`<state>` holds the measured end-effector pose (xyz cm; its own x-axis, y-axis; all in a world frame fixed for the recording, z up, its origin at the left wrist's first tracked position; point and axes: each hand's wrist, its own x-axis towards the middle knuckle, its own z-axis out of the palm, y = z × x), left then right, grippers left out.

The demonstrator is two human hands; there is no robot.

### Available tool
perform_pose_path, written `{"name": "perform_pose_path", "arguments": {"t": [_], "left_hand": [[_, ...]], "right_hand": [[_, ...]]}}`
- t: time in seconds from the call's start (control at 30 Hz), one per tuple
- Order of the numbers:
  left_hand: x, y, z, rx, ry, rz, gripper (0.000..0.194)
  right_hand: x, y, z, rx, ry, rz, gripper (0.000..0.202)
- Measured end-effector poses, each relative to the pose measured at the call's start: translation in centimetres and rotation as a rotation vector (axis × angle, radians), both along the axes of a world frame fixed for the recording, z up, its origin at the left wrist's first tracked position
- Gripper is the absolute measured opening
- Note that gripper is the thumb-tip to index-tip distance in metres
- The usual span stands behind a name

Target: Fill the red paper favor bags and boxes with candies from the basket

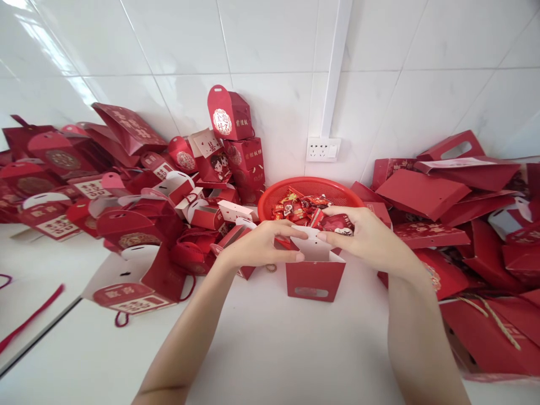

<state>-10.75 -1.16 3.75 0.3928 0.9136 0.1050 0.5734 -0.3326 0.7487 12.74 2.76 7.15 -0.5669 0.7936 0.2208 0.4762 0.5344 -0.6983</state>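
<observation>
A small red paper gift box (314, 281) stands upright on the white table in front of me, its top open and its white inside showing. A cut-out window is low on its front. My left hand (265, 243) is at the left of the opening, its thumb at the front edge and its fingers at the back flap, holding the box. Over the right side of the opening, my right hand (373, 239) pinches a red candy packet (336, 224) between thumb and fingers, the thumb tip near the white flap.
Behind the box stands a red plastic basket (333, 188) with wrapped candies (295, 208) in it. Heaped red gift boxes (130, 225) crowd the left, several stacked against the tiled wall. More red boxes (426, 191) pile up at the right. A socket (323, 149) is on the wall.
</observation>
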Motion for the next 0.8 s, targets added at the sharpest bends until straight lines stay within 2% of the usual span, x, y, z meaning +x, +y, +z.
{"name": "perform_pose_path", "arguments": {"t": [0.13, 0.27, 0.4, 0.6, 0.8], "left_hand": [[-0.1, 0.0, -0.1, -0.015, -0.014, -0.003, 0.046], [0.0, -0.1, 0.0, -0.091, -0.065, -0.002, 0.050], [0.1, -0.2, 0.2, -0.087, -0.075, 0.001, 0.044], [-0.1, 0.1, -0.1, -0.090, -0.081, -0.042, 0.045], [-0.2, 0.1, -0.2, -0.214, -0.113, -0.010, 0.055]], "right_hand": [[0.6, 0.3, 0.1, -0.137, 0.032, 0.069, 0.042], [0.7, 0.5, 0.1, -0.181, 0.017, 0.084, 0.038], [0.6, 0.3, 0.3, -0.147, 0.009, 0.097, 0.037], [0.5, -0.4, 0.3, -0.106, -0.098, 0.266, 0.027], [0.2, -1.0, 0.4, -0.022, -0.178, 0.244, 0.025]]}}
